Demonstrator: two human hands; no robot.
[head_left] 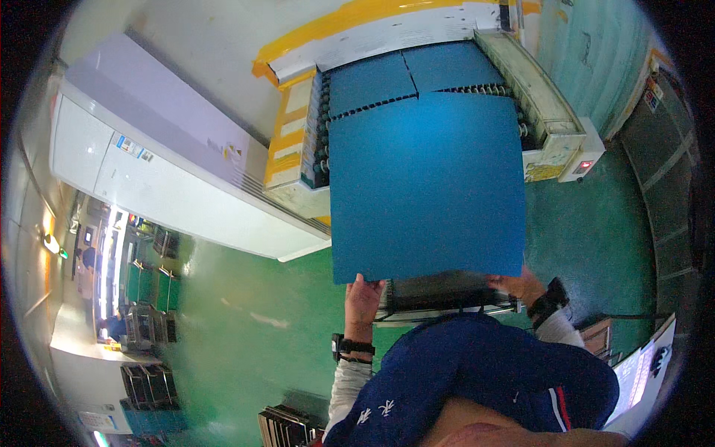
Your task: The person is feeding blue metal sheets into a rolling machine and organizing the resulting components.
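Blue panel (428, 186), held by left hand (363, 299) and right hand (521, 285) at its edge farthest from the roller conveyor (530, 89), could, if tilted, scrape sheets (369, 86) there.

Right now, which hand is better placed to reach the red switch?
Right, probably: the right hand is at the near right corner of the board, nearer the red switch. The left hand is at the near left corner, farther off. Both hold the board, so either must let go.
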